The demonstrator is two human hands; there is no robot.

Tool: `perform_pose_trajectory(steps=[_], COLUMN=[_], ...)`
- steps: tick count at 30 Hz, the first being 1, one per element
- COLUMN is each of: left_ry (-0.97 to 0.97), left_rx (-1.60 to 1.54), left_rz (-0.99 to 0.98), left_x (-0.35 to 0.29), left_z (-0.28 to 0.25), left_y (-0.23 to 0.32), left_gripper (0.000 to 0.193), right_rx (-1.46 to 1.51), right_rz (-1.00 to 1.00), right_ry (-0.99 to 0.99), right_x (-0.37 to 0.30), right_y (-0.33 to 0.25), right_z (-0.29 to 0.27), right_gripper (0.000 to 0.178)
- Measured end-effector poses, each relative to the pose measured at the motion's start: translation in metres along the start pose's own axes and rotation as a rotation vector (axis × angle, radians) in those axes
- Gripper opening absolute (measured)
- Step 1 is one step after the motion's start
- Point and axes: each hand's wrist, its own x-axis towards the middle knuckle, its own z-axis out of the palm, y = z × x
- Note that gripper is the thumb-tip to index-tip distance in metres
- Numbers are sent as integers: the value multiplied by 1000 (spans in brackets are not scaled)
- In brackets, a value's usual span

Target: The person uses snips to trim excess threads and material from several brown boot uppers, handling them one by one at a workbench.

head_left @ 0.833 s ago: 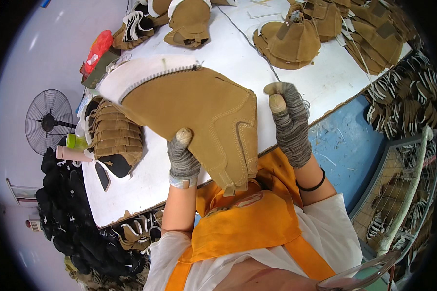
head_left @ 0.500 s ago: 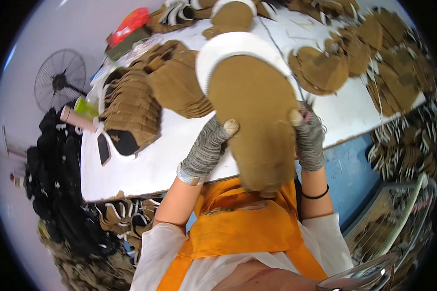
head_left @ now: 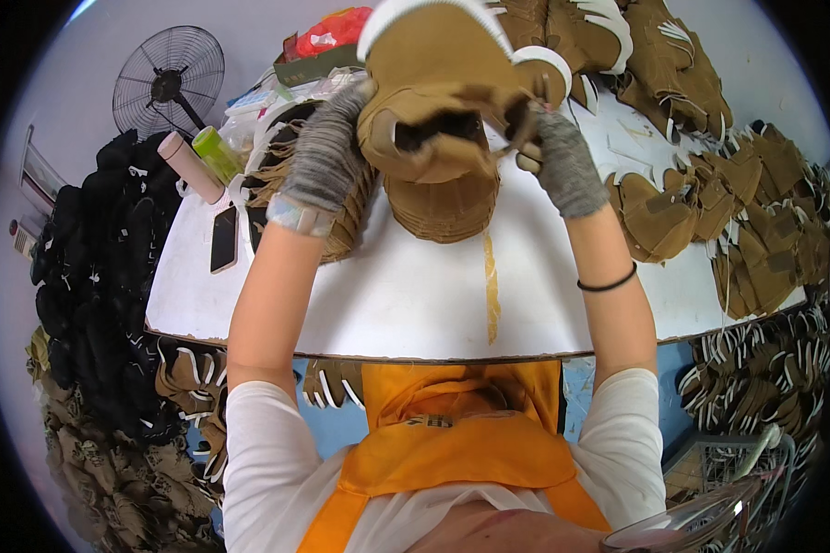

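Both hands wear grey knit gloves with bare fingertips. Raised over the far middle of the white table is a brown shoe upper (head_left: 433,69) with a white band round its toe, its dark foot opening facing me. My left hand (head_left: 327,152) is closed on its left side, most fingers hidden behind it. On the other side, the curled fingers of my right hand (head_left: 563,161) grip the edge near the opening, slightly blurred. Just below the upper, a stack of brown pieces (head_left: 443,207) lies on the table.
More brown uppers (head_left: 659,212) lie in piles to the right and far right. At the left are a phone (head_left: 223,240), a pink bottle (head_left: 191,166), a green bottle (head_left: 217,154) and a fan (head_left: 166,85). Black items (head_left: 111,304) hang beyond the table's left edge.
The upper has moved away from me to the far side of the table and tipped, so its opening now shows. Both hands went with it, and my arms are stretched out further.
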Motion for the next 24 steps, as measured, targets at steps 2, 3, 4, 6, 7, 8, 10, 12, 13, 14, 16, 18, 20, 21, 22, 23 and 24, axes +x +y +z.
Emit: perform_pose_trajectory(steps=[2,3,4,6,7,8,10,12,13,14,16,18,20,21,22,23,24], left_ry=[63,-80,-165,-199,-168,-38,125,156,147,138,115,131,152,164,140,124,20], left_rx=[-54,424,882,813,714,505,388,535,609,680,815,1068,1202,1412,1296,1172,1056], left_rz=[-51,62,238,322,294,108,-23,49,60,60,56,14,186,418,589,761,817], left_x=[56,66,75,78,75,52,14,1,1,-2,-8,10,18,24,24,21,15], left_z=[-69,-107,-145,-178,-171,-120,-92,-91,-88,-81,-69,-91,-94,-94,-71,-41,-8], left_y=[-24,-32,-40,-58,-63,-60,-55,-60,-56,-52,-49,-39,-33,-23,-12,1,4], left_gripper=[21,22,23,27,28,29,32,34,33,32,30,30,31,36,39,42,43], right_rx=[-70,-166,-169,-171,-246,-223,-159,-626,-665,-704,-1038,-1362,-1452,-1345,-1239,-1225,-1157], right_rz=[56,83,104,155,172,149,87,-153,-122,-80,-361,-676,-628,-590,-537,-528,-476], right_ry=[46,185,191,213,222,243,222,118,180,245,186,110,120,145,168,167,199], right_x=[26,33,38,48,45,41,34,40,38,34,34,40,37,40,39,38,34], right_y=[5,7,7,12,9,19,53,80,83,88,91,88,85,87,93,92,88], right_z=[17,33,42,53,52,37,20,-7,-4,-3,-11,-14,-9,-6,-6,-3,-3], right_gripper=[44,46,37,20,20,21,24,23,22,23,23,29,28,28,28,27,28])
